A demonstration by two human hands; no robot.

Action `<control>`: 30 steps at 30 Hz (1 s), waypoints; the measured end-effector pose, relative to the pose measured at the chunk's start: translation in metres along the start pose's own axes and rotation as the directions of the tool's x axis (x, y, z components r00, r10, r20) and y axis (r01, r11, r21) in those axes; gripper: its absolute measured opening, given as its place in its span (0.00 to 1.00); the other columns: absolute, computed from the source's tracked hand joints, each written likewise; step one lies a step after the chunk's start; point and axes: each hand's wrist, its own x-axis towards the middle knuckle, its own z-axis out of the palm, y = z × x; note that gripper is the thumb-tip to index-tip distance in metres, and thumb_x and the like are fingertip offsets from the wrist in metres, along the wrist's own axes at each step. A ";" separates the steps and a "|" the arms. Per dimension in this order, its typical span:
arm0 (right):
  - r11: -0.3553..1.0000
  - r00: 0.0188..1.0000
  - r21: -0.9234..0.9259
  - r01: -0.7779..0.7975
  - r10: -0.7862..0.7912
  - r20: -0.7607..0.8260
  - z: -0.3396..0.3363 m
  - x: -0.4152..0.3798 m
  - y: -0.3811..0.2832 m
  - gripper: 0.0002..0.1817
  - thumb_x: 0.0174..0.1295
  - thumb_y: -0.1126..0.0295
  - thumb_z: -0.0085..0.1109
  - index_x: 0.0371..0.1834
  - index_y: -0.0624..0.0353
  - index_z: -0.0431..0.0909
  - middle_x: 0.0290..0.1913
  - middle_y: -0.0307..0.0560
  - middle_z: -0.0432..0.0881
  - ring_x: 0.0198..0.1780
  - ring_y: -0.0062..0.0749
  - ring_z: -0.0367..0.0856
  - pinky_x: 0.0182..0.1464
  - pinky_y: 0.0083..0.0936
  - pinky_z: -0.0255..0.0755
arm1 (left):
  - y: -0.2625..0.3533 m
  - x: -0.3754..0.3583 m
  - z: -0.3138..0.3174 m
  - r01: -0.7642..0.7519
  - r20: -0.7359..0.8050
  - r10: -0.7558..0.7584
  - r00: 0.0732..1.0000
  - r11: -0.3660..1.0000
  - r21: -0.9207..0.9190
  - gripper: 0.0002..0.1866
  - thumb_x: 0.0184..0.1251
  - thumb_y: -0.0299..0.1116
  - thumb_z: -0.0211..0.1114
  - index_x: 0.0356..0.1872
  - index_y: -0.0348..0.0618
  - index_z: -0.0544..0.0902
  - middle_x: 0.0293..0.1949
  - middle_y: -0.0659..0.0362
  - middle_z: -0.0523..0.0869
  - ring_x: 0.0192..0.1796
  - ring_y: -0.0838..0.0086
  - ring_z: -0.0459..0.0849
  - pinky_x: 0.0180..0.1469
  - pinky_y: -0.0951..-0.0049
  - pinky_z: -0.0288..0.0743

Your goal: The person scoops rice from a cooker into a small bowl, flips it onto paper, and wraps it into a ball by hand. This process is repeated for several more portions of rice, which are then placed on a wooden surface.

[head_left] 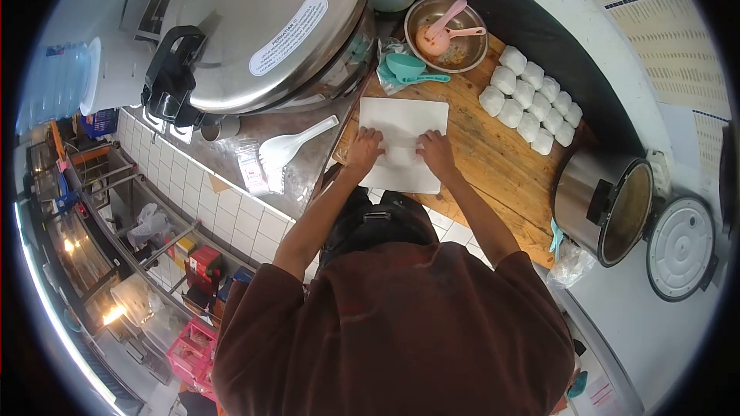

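A white rectangular sheet or board (405, 114) lies on the wooden table in front of me. At its middle is a pale, paper-like bundle (400, 152) that barely stands out against the white. My left hand (365, 151) curls its fingers at the bundle's left end, while my right hand (436, 154) does the same at the right end. Several white wrapped parcels (523, 92) sit in close rows to the right. Beyond the sheet, a steel bowl (479, 45) holds a pink ladle and spoon, with a green scoop (405, 66) beside it.
A large lidded steel pot (239, 23) fills the upper left. Below it, a white rice paddle (297, 145) lies on the grey counter (239, 158). An open steel cooker (590, 192) stands at the table's right end, its round lid (680, 248) alongside. A tub (395, 1) stands at the back.
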 end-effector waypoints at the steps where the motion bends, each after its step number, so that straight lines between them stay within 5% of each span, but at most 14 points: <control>1: 1.000 0.993 0.022 -0.012 0.009 0.119 0.004 -0.005 0.005 0.08 0.50 0.73 0.68 0.30 0.57 0.77 0.36 0.46 0.76 0.43 0.41 0.77 0.44 0.38 0.73 | -0.006 -0.006 0.009 0.022 0.156 -0.015 0.988 0.999 -0.044 0.12 0.54 0.34 0.72 0.37 0.46 0.80 0.38 0.58 0.81 0.46 0.61 0.82 0.49 0.60 0.75; 3: 0.999 0.972 0.042 -0.026 0.016 0.235 0.019 -0.017 0.016 0.07 0.52 0.73 0.67 0.31 0.57 0.78 0.36 0.46 0.76 0.43 0.41 0.77 0.44 0.38 0.73 | -0.013 -0.014 0.019 0.048 0.308 -0.021 0.951 0.995 -0.083 0.11 0.55 0.35 0.71 0.37 0.46 0.80 0.38 0.58 0.81 0.45 0.61 0.82 0.48 0.60 0.75; 5: 0.996 0.979 0.007 0.092 -0.092 0.180 0.026 -0.035 0.017 0.11 0.52 0.71 0.64 0.39 0.57 0.79 0.37 0.45 0.77 0.44 0.40 0.78 0.44 0.38 0.74 | -0.015 -0.027 0.022 -0.150 0.272 0.148 0.951 0.989 -0.012 0.09 0.58 0.34 0.67 0.40 0.47 0.81 0.38 0.57 0.82 0.45 0.62 0.83 0.49 0.60 0.75; 9: 0.994 0.995 0.111 0.021 -0.032 0.100 0.019 -0.054 0.003 0.12 0.53 0.74 0.63 0.42 0.58 0.80 0.43 0.46 0.79 0.49 0.42 0.78 0.50 0.38 0.75 | -0.015 -0.048 0.011 -0.172 0.212 0.201 0.956 0.974 -0.148 0.09 0.60 0.32 0.61 0.42 0.47 0.82 0.40 0.56 0.84 0.46 0.64 0.84 0.50 0.62 0.75; 11: 0.955 0.989 0.258 0.144 -0.149 0.001 -0.023 -0.048 -0.011 0.10 0.56 0.77 0.62 0.42 0.59 0.80 0.49 0.48 0.81 0.53 0.46 0.78 0.54 0.39 0.75 | -0.003 -0.050 -0.010 -0.350 0.003 0.354 0.935 0.926 -0.142 0.13 0.58 0.30 0.62 0.45 0.43 0.83 0.44 0.55 0.87 0.47 0.63 0.86 0.51 0.62 0.76; 15: 0.938 0.946 0.251 0.239 -0.283 0.159 -0.012 -0.053 0.027 0.13 0.58 0.77 0.61 0.48 0.59 0.78 0.54 0.50 0.81 0.55 0.48 0.78 0.55 0.38 0.75 | -0.021 -0.056 0.001 -0.412 0.051 0.415 0.909 0.910 -0.047 0.15 0.59 0.32 0.63 0.48 0.44 0.83 0.44 0.54 0.88 0.45 0.64 0.87 0.53 0.62 0.75; 17: 0.913 0.951 0.392 0.112 -0.214 0.225 0.002 -0.046 0.038 0.15 0.57 0.74 0.61 0.50 0.57 0.78 0.50 0.51 0.82 0.52 0.47 0.80 0.55 0.38 0.75 | -0.022 -0.046 0.004 -0.181 0.289 0.242 0.926 0.958 -0.222 0.15 0.61 0.32 0.64 0.50 0.44 0.83 0.42 0.53 0.88 0.44 0.64 0.88 0.51 0.61 0.76; 18: 0.913 0.952 0.393 0.112 -0.212 0.221 0.005 -0.037 0.042 0.15 0.57 0.74 0.61 0.50 0.57 0.78 0.50 0.51 0.82 0.52 0.47 0.80 0.55 0.38 0.75 | -0.021 -0.039 0.007 -0.185 0.290 0.246 0.925 0.958 -0.220 0.15 0.61 0.32 0.64 0.50 0.44 0.83 0.42 0.53 0.88 0.44 0.64 0.88 0.51 0.61 0.76; 20: 0.908 0.730 0.234 -0.348 0.106 0.675 -0.001 -0.008 0.032 0.16 0.54 0.80 0.61 0.47 0.55 0.78 0.52 0.52 0.82 0.53 0.50 0.79 0.52 0.40 0.75 | -0.018 -0.021 0.010 0.068 0.452 0.054 0.890 0.966 -0.250 0.14 0.58 0.33 0.68 0.45 0.44 0.83 0.40 0.51 0.88 0.43 0.62 0.87 0.47 0.59 0.77; 21: 0.905 0.733 0.238 -0.353 0.109 0.671 -0.003 0.002 0.022 0.16 0.54 0.80 0.61 0.47 0.55 0.78 0.52 0.52 0.82 0.53 0.50 0.79 0.52 0.40 0.75 | -0.019 -0.012 0.009 0.061 0.455 0.060 0.888 0.967 -0.248 0.14 0.58 0.33 0.68 0.45 0.44 0.83 0.40 0.51 0.88 0.43 0.62 0.87 0.47 0.59 0.77; 23: 0.858 0.752 0.142 -0.493 0.338 0.566 -0.002 0.015 0.005 0.14 0.50 0.81 0.62 0.41 0.56 0.78 0.47 0.51 0.83 0.48 0.51 0.81 0.48 0.40 0.75 | -0.018 0.006 0.005 0.453 0.626 -0.180 0.759 0.837 -0.308 0.14 0.55 0.31 0.70 0.43 0.44 0.80 0.37 0.52 0.88 0.42 0.58 0.88 0.43 0.57 0.80; 24: 0.856 0.756 0.146 -0.496 0.343 0.557 0.003 0.018 0.001 0.14 0.50 0.81 0.62 0.41 0.56 0.78 0.47 0.51 0.83 0.48 0.51 0.81 0.48 0.40 0.75 | -0.015 0.013 0.007 0.442 0.624 -0.172 0.762 0.843 -0.307 0.14 0.55 0.31 0.70 0.43 0.44 0.80 0.37 0.52 0.88 0.42 0.58 0.88 0.43 0.57 0.80; 26: 0.978 0.950 0.125 -0.168 0.127 0.286 0.018 0.018 -0.002 0.14 0.49 0.80 0.62 0.40 0.57 0.77 0.43 0.50 0.83 0.46 0.52 0.81 0.47 0.41 0.76 | -0.006 0.021 0.014 0.255 0.569 -0.186 0.801 0.966 -0.044 0.14 0.52 0.28 0.71 0.40 0.42 0.78 0.37 0.50 0.87 0.43 0.55 0.87 0.44 0.58 0.79; 30: 0.974 0.961 0.201 -0.107 0.049 0.274 0.018 0.010 0.013 0.13 0.51 0.80 0.61 0.40 0.57 0.75 0.40 0.48 0.81 0.47 0.44 0.81 0.46 0.36 0.76 | 0.006 0.016 0.012 -0.059 0.354 0.019 0.935 0.993 0.103 0.14 0.52 0.25 0.70 0.40 0.41 0.77 0.36 0.50 0.85 0.44 0.59 0.87 0.46 0.62 0.79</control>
